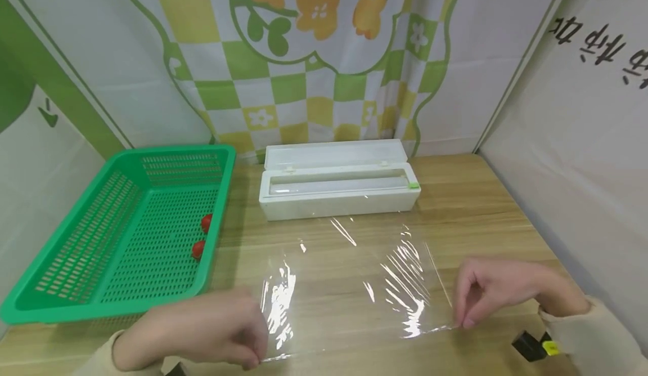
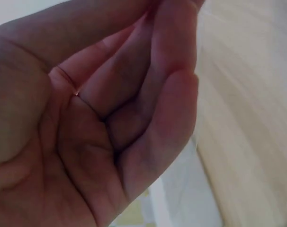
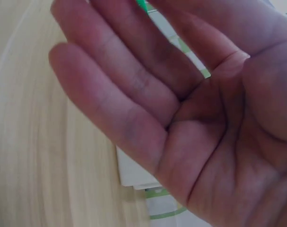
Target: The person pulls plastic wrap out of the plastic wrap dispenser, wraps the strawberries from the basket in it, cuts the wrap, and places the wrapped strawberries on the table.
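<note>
A clear sheet of cling film (image 1: pixel 349 286) stretches over the table, shiny and wrinkled near its left and right sides. At the near left corner my left hand (image 1: pixel 212 328) pinches the edge between thumb and fingertips. My right hand (image 1: pixel 493 289) pinches the near right corner the same way. Behind the sheet stands a white cling film dispenser box (image 1: pixel 339 201), its lid raised and a roll (image 1: pixel 339 186) inside. The far edge of the film runs up to the box front; whether it is joined to the roll cannot be told. Both wrist views show palms with bent fingers, fingertips partly cut off.
A green plastic basket (image 1: pixel 108 311) stands on the left, with two red round items (image 1: pixel 198 249) by its right wall. Wood-grain table (image 1: pixel 466 207) lies beneath everything. A patterned curtain (image 1: pixel 314 92) hangs directly behind the box, and a pale wall (image 1: pixel 572 156) closes the right side.
</note>
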